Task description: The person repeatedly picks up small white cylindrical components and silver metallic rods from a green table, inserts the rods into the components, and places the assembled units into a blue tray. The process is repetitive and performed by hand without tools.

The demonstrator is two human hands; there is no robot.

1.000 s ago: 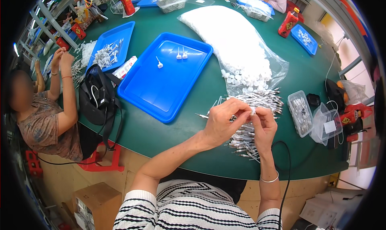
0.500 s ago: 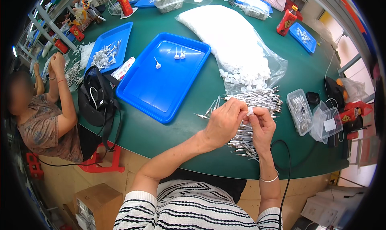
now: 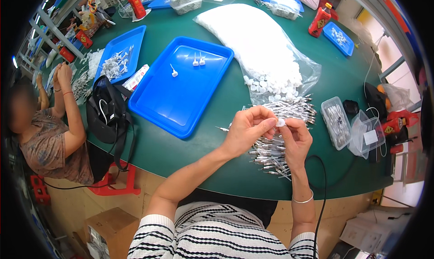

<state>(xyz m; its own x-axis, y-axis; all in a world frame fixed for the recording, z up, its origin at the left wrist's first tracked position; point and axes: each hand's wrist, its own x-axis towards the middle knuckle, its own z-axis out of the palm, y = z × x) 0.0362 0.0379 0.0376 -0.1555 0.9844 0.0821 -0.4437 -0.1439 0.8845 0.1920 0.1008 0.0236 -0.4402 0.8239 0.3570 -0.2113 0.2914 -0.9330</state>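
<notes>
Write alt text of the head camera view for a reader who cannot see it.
A person's left hand and right hand pinch a small white cap above a pile of thin metal pins on a green table. A blue tray and a bag of white caps lie beyond.

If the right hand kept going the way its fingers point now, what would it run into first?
The right hand points up and left at the small white cap pinched between both hands, so it would first meet the left hand's fingertips. Beyond them lies the pile of metal pins, though depth is unclear.
</notes>
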